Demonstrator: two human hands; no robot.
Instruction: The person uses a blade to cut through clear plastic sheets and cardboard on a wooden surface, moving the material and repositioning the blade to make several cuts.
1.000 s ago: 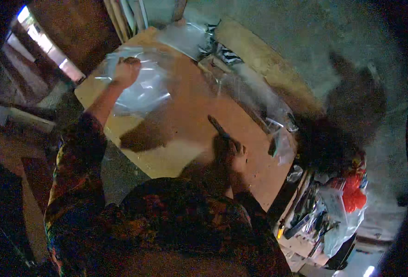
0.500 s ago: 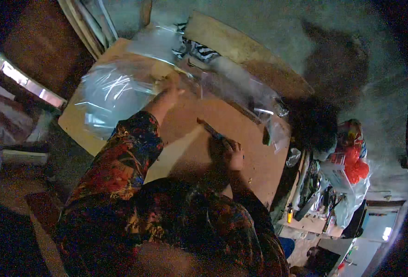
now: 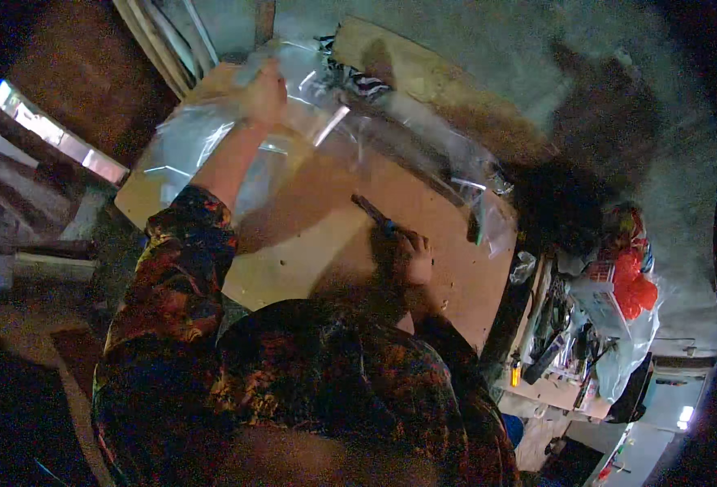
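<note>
My left hand (image 3: 265,96) reaches to the far left of the board, fingers closed on clear plastic sheeting (image 3: 302,122); motion blurs it somewhat. More shiny plastic (image 3: 200,138) lies under and left of that forearm. In my right hand (image 3: 414,258), near the middle of the board, is a dark, narrow tool (image 3: 372,213) with a bit of blue on it. It points away and to the left, and its exact kind does not show. Both hands are over a brown board (image 3: 318,252) that serves as the work surface.
Rolled clear plastic (image 3: 431,154) runs along the board's far edge, beside black-and-white striped cloth (image 3: 367,84) and a wooden plank (image 3: 423,69). At right are a cluttered shelf (image 3: 557,349), an orange lighter (image 3: 515,373) and a red bag (image 3: 634,284). Long poles (image 3: 159,49) lean at the far left.
My left hand has moved away and to the left, and the plastic around it has shifted. My right hand stays in nearly the same place with the tool.
</note>
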